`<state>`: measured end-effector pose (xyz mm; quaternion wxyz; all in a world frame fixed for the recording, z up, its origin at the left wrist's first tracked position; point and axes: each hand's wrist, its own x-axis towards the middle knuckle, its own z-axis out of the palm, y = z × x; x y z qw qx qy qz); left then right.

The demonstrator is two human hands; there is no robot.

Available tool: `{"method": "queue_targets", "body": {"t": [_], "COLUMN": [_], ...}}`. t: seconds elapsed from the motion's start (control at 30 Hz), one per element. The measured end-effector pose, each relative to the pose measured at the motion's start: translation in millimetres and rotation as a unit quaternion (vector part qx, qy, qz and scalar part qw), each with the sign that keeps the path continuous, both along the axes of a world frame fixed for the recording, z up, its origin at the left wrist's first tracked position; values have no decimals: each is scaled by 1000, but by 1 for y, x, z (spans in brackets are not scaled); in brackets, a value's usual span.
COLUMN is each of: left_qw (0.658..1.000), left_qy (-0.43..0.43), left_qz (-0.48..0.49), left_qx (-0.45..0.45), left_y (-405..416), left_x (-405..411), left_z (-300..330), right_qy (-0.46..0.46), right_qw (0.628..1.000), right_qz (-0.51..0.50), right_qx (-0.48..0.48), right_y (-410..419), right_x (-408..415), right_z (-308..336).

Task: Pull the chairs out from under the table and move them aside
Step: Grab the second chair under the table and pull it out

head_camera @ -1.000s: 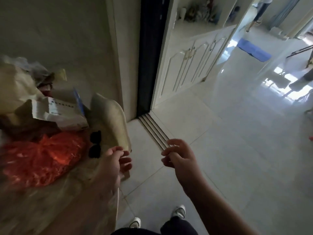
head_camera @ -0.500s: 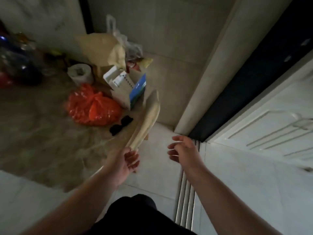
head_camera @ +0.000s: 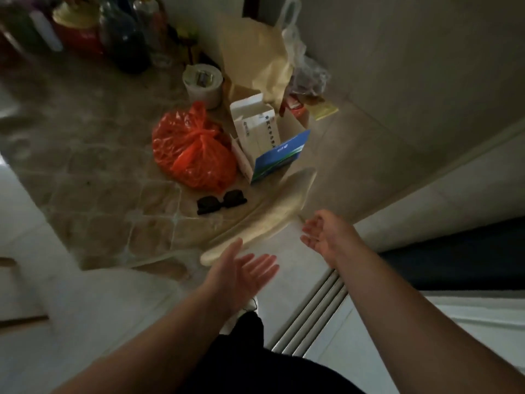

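Both of your bare forearms reach forward from the bottom of the view, above your dark trousers and the pale tiled floor (head_camera: 287,260). Your left hand (head_camera: 241,270) is spread flat, palm up and fingers straight, gripping nothing; its fingertips hover just short of the near end of the cream-coloured curved chair back (head_camera: 272,211). Your right hand (head_camera: 324,231) is also unclenched, palm turned inward with the fingers loosely curled, empty and just beside the same chair back on its right. That chair back is the only part of the chair you can see; it runs along the edge of the brown marble-patterned tabletop (head_camera: 93,172), tight against it, so the chair sits tucked in at the table. To your right a ribbed metal door track (head_camera: 309,314) crosses the floor toward a dark doorway.

On the tabletop, nearest the chair back, lies a pair of black sunglasses (head_camera: 221,201). Behind them sits a knotted orange plastic bag (head_camera: 190,152), touching a white cardboard box with a blue flap (head_camera: 264,137) on its right. Farther back stand a white roll of tissue (head_camera: 202,83) and a crumpled beige paper bag (head_camera: 255,55), with dark glass bottles (head_camera: 125,35) blurred at the far left.
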<state>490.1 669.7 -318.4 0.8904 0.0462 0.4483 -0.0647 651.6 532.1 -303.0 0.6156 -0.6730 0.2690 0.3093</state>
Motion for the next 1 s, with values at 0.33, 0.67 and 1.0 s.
{"method": "queue_targets", "body": {"t": [0.33,0.67,1.0], "left_qw": [973,892,888], "left_qy": [68,92,174], "left_qz": [217,440,421], "left_qx": [31,49,70], "left_y": [-24,-53,-33], "left_x": [43,102,112], "left_z": [-34,-44,-59], "right_qy": [114,291,317], "right_qw": [982,930,925], "right_qz": [140,170,173], "right_qx": [63,149,120], "right_y": [21,32,45], "right_x": [90,149,161], "right_z": [-27,-62,-98]}}
